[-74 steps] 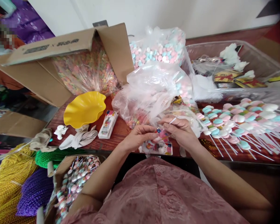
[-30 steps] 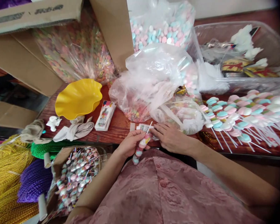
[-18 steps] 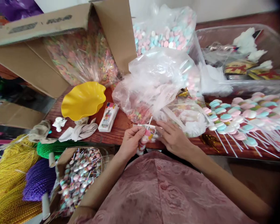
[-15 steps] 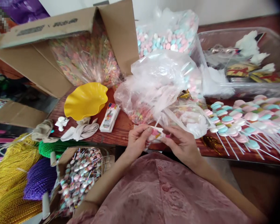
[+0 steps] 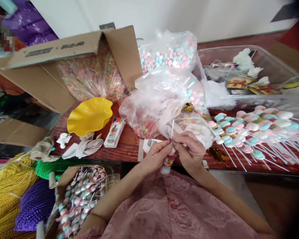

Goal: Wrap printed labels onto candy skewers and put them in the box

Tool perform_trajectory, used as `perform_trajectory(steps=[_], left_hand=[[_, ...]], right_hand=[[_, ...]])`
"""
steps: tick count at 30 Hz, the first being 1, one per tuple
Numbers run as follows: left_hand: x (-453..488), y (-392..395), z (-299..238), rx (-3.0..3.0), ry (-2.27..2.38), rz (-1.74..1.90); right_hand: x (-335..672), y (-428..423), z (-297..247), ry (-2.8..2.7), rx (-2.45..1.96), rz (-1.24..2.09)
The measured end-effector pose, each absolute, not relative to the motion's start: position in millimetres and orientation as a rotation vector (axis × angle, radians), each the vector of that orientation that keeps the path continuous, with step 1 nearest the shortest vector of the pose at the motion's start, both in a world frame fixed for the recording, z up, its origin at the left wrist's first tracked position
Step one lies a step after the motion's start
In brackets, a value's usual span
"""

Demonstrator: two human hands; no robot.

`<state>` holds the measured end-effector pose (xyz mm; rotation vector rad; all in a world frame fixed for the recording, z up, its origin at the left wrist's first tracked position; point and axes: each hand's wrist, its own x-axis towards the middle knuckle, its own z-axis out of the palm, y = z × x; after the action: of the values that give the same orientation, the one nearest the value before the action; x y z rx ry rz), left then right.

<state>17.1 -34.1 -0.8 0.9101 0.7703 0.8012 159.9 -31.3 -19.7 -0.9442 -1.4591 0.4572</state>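
A wrapped candy skewer (image 5: 167, 161) hangs between my hands, its white stick (image 5: 173, 126) pointing away from my body. My left hand (image 5: 156, 156) pinches the wrapper at the base of the stick. Fingertips of my right hand (image 5: 191, 151) close on the same spot, where a small blue and red bit, perhaps a tie, shows. My fingers partly hide the candy. Just beyond my left hand, a printed card (image 5: 149, 144) lies at the table edge. A stack of printed cards (image 5: 114, 132) is farther left.
Unwrapped marshmallow skewers (image 5: 249, 129) lie on the right. Candy-filled plastic bags (image 5: 161, 96) and a clear bin (image 5: 264, 96) stand behind. A yellow wavy dish (image 5: 89, 115) and an open carton (image 5: 129, 49) are at left. Below sits a box of wrapped skewers (image 5: 82, 196) beside shiny cords (image 5: 36, 202).
My hands have come together at the stick's base. The skewer has turned from lying across my hands to having its stick point away from me. The camera view has shifted slightly.
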Motion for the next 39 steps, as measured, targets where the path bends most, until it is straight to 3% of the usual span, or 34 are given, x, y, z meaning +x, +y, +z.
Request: perform_trajectory(steps=[5,9,12,16,20,26,31,35,39], left_hand=[[10,-24,5,0.968,0.798,0.686],[2,-18,2,0.934,0.731,0.537],[-5,-14,-3,0.947,0.631,0.335],[-12,-9,-7,1.026,0.508,0.084],[-10,-13,1,1.601,0.593,0.007],[3,-39,14,2.427,0.865,0.007],[8,-24,7,1.861,0.802,0.235],[8,-11,2,1.212,0.709,-0.05],[10,-15,2,1.258,0.719,-0.161]], right_hand=[[175,-22,-8,-1.532,-0.912,0.337],[201,-25,5,-2.146,-0.793,-0.122],[209,-31,4,-2.399,-0.649,-0.235],[207,-43,-3,-2.45,-0.616,-0.249],[202,-58,-12,-2.494,-0.81,-0.195],[198,-71,-17,-2.256,-1.244,0.332],[202,-80,2,-2.231,-1.192,-0.079],[206,-88,-4,-2.289,-1.04,-0.159],[205,-94,-19,-2.316,-1.077,-0.13]])
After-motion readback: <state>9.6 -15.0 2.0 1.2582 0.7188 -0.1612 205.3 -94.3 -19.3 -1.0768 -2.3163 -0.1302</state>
